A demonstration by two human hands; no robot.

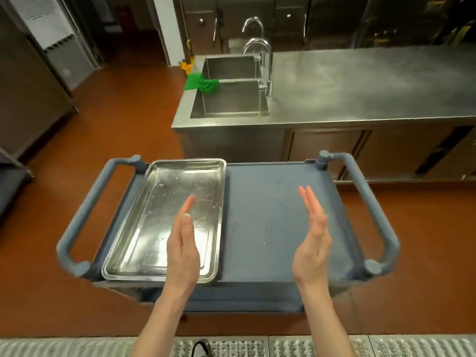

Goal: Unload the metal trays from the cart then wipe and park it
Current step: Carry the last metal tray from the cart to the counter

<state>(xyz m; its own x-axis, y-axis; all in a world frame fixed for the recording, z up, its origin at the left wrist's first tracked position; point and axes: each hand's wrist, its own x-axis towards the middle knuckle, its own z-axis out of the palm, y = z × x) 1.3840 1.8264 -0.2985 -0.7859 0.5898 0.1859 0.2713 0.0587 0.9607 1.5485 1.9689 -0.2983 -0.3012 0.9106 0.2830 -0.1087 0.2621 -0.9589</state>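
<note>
Both hands are flat-fingered and hold nothing: the left hand (183,247) hovers over the tray (164,220), the right hand (313,249) over bare cart (270,215) top, likely spaced to lift it. The tray, possibly two stacked, sits at the cart's left end.

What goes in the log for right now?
left hand: open, above metal tray | right hand: open | tray on cart

No legible text or labels
</note>
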